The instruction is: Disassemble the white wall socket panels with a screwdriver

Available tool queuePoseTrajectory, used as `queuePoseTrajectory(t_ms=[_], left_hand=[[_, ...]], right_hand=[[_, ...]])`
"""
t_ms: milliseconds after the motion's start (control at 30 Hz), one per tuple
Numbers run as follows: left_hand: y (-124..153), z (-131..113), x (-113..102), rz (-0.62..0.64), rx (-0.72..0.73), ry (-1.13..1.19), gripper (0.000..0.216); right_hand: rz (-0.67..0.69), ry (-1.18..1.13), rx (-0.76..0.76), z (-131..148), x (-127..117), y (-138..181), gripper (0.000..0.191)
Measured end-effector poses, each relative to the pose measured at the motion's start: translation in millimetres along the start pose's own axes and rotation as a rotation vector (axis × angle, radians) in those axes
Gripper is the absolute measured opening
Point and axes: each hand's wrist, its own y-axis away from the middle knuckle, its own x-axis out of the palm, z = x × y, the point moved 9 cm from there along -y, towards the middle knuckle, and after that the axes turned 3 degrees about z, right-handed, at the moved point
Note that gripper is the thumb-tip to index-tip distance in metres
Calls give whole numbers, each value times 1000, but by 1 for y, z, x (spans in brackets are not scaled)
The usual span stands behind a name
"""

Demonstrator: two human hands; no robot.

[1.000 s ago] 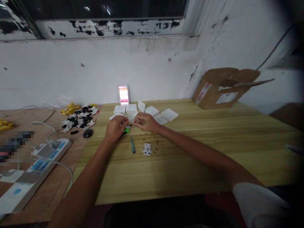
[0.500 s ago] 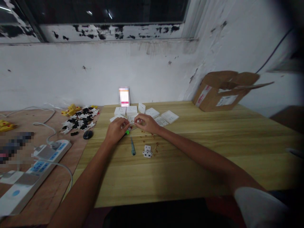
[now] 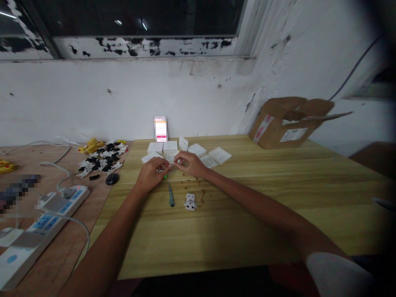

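Note:
My left hand (image 3: 152, 174) and my right hand (image 3: 189, 163) meet over the wooden table, their fingertips pinched close together. What they hold between them is too small to make out. Just behind the fingers lie several white socket plates (image 3: 170, 145), some flat and one leaning up. A screwdriver with a teal handle (image 3: 171, 199) rests on the table below my hands. To its right sits a white socket insert (image 3: 190, 201), with small brass pieces (image 3: 202, 196) scattered beside it. Something bright green (image 3: 165, 176) shows partly under my left hand.
A lit phone (image 3: 161, 129) leans on the wall at the back. An open cardboard box (image 3: 278, 123) stands at the far right. On the left are a power strip (image 3: 58, 218) with cables, a black mouse (image 3: 112, 178) and a heap of black and white parts (image 3: 107, 156).
The view has tilted slightly, so everything sits a little lower. My fingers stay pinched together at nearly the same spot, with only a small shift of the hands.

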Motion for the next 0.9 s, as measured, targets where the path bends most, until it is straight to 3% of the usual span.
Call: queuePoseTrajectory(t_ms=[300,600,900], left_hand=[[1,6,2,19,-22,7,18],[4,27,-12,-95,-119,-143,15],[5,30,-12,-92,-154,-171,9]], right_hand=[[2,41,6,-5,2,2,7],[74,184,-57,0,10,2,14],[65,236,-51,-9,24,9,12]])
